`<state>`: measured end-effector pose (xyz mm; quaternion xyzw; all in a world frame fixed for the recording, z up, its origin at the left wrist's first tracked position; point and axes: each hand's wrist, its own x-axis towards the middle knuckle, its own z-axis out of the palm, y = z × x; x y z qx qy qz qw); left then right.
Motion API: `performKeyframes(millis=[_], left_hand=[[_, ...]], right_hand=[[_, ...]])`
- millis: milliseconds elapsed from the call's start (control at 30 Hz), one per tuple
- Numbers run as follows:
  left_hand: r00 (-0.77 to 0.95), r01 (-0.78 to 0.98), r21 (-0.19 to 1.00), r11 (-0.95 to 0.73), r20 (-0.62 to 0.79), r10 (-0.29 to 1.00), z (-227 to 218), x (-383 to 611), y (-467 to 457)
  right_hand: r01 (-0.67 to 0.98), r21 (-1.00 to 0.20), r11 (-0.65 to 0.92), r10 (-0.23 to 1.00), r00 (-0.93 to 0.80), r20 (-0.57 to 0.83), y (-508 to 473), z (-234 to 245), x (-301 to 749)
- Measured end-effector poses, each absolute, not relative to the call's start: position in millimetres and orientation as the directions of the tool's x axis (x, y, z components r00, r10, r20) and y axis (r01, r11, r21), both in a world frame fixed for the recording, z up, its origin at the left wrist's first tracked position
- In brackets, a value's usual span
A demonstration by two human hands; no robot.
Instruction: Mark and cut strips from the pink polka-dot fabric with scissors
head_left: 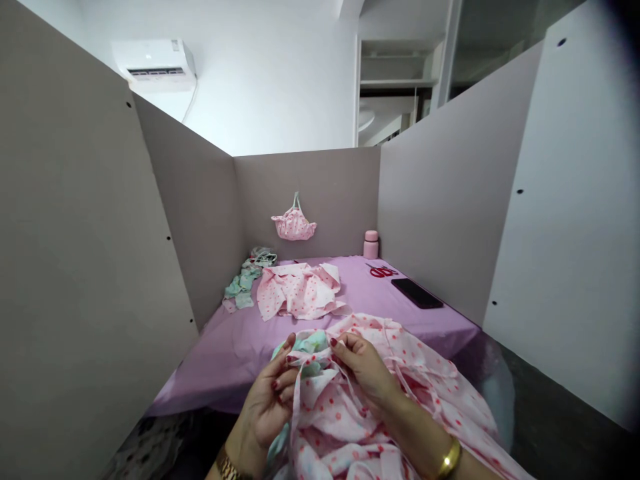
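Observation:
A large pink cloth with red dots (345, 413) lies bunched toward me, spreading over the table's front edge and off to the right. My left hand (270, 397) pinches a narrow edge of this cloth between thumb and fingers. Opposite it, my right hand (367, 373) grips the same edge, thumb against fingertips, so a short stretch runs between the two hands. Mint-green patterned fabric (311, 343) shows behind and under that edge. Whether it is joined to the pink cloth I cannot tell. A thin pink strip hangs down by my left fingers.
On the purple-covered table (225, 360) lies another dotted pink piece (300, 290), with green scraps (243, 283) to its left. Red-handled scissors (383, 271), a black phone (417, 293) and a pink bottle (371, 245) stand or lie right. A dotted pouch (295, 224) hangs behind; partitions enclose three sides.

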<state>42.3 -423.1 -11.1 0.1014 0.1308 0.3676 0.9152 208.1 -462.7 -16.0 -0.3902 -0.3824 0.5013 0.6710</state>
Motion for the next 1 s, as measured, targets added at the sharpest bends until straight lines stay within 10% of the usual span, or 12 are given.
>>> performKeyframes(millis=[267, 567, 800, 1000], left_hand=[[0.366, -0.642, 0.675, 0.364, -0.147, 0.919, -13.0, 47.9, -429.3], [0.494, -0.362, 0.914, 0.184, 0.02, 0.869, -19.3, 53.4, -430.7], [0.451, -0.212, 0.949, 0.232, -0.115, 0.885, -25.9, 46.6, -426.5], [0.534, -0.063, 0.997, -0.052, 0.077, 0.842, -11.3, 57.1, -426.1]], right_hand=[[-0.422, -0.88, 0.219, 0.964, 0.235, 0.127, -465.4, -9.3, 203.2], [-0.426, -0.889, 0.169, 0.975, 0.206, 0.086, -466.3, -10.1, 202.0], [-0.407, -0.89, 0.207, 0.967, 0.226, 0.121, -463.8, -15.8, 202.5], [-0.254, -0.93, 0.264, 0.965, 0.073, 0.254, -469.0, -10.5, 194.6]])
